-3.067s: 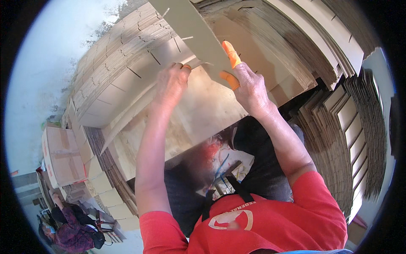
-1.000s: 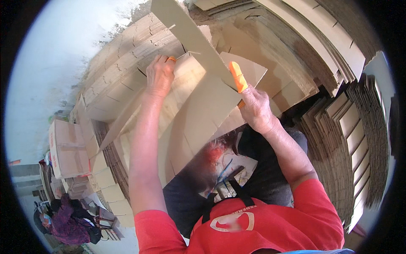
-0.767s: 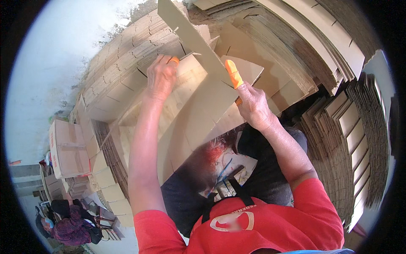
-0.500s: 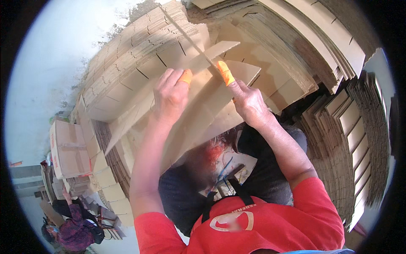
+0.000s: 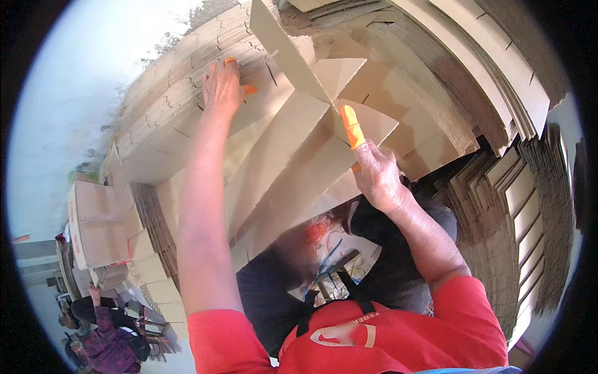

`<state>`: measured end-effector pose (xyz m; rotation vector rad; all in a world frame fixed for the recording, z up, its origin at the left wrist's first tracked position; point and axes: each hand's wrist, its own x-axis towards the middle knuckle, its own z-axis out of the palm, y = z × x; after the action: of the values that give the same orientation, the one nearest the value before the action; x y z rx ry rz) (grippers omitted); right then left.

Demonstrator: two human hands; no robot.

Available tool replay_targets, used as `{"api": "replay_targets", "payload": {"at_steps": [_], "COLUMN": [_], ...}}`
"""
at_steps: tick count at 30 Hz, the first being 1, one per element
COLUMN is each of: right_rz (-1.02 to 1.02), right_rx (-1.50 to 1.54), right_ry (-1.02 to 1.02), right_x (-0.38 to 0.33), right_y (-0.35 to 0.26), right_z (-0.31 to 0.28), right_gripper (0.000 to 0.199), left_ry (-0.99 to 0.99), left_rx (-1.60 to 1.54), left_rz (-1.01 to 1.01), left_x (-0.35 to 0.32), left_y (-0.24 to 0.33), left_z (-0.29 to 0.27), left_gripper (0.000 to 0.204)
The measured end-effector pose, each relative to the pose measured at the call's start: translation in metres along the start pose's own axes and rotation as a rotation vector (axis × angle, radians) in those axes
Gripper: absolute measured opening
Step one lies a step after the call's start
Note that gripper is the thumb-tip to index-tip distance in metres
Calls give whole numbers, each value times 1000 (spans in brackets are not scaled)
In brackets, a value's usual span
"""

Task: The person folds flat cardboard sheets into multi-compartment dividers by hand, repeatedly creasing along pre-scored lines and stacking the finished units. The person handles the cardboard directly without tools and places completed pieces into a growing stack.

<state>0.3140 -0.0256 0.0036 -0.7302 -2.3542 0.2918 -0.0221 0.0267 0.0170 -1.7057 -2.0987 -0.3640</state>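
My right hand (image 5: 379,173), an orange cover on its thumb, pinches a long cardboard strip (image 5: 283,56). That strip crosses other cardboard pieces (image 5: 280,134), forming an X-like divider in front of me. Over at the upper left, my left hand (image 5: 221,90) reaches onto a tall stack of slotted cardboard strips (image 5: 168,118). Its thumb and a fingertip wear orange covers and stand apart, with the fingers at the stack's top edge. I see no piece lifted in it.
More cardboard stacks lean at the right (image 5: 486,218) and upper right (image 5: 492,62). A closed carton (image 5: 103,224) stands at the left beside a pale wall. Farther back at the lower left is another person (image 5: 112,343). My knees are below the divider.
My left hand has gone from beside the crossed pieces to the stack at the left. The long strip, earlier nearly edge-on, now shows its face. My right hand shifted slightly right and nearer.
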Motion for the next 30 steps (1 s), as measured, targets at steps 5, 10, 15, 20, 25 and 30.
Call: {"api": "replay_targets", "payload": {"at_steps": [5,10,15,20,25,30], "right_rz": [-35,-93,-89,-13,4,-33], "right_rx": [40,30,33,21,-24,-17], "right_ry": [29,69,25,-88,-128,-124], "right_x": [0,1,0,-3,-6,-4], "right_y": [4,0,-2,-4,-5,-20], "right_z": [1,-2,-3,-9,-15,-35], "right_gripper": [84,82,81,79,71,65], "left_ry": [99,202,224,296,304,316], "left_rx": [-46,-153,-194,-218,-260,-301], "left_rz": [104,163,185,253,254,260], "left_x": [-5,-10,-11,-16,-25,-39], "left_y": [-7,-12,-2,6,22,32], "left_z": [27,15,-6,-24,-46,-70], "left_gripper": [22,7,5,6,9,12]}}
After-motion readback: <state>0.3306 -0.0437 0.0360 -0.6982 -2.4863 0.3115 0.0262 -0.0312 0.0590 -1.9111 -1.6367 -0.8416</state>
